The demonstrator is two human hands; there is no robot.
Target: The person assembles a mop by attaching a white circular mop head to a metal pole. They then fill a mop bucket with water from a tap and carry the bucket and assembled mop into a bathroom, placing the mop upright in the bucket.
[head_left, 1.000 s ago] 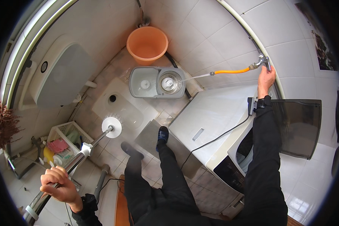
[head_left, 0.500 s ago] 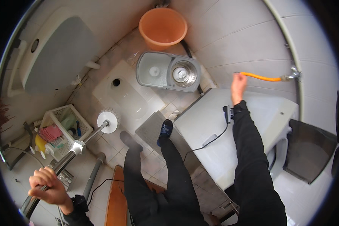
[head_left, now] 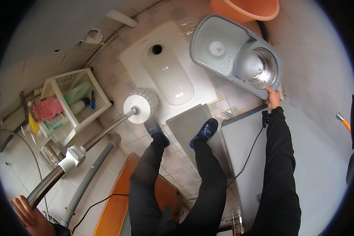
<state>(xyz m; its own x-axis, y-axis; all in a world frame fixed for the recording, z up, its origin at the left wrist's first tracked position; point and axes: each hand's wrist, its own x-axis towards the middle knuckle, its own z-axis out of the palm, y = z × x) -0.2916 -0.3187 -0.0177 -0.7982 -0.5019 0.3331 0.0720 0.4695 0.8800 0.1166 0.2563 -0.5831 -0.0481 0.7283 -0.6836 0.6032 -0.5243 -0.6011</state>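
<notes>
At the lower left, my left hand [head_left: 29, 216] is closed round the metal handle of a spin mop [head_left: 102, 133]; the picture's rim cuts off part of the grip. The mop's round white head [head_left: 137, 108], with white strands at its edge, is down by the squat toilet [head_left: 171, 80]. On the far right, my right hand [head_left: 273, 99] grips the near rim of a grey mop bucket [head_left: 224, 69]. One side of the bucket has water round a white disc; the other has a metal spin basket [head_left: 265, 70].
An orange basin [head_left: 246, 11] stands behind the bucket. On the left is a white basket [head_left: 102, 100] with bottles and a pink cloth. A washing machine [head_left: 303, 157] with a black cable fills the right, beside an orange hose [head_left: 345, 122]. A grey mat [head_left: 188, 129] lies near my feet.
My right hand has let go of the orange hose and moved onto the bucket's rim. The view has shifted forward. My left hand stays on the mop handle, whose head rests closer to the toilet.
</notes>
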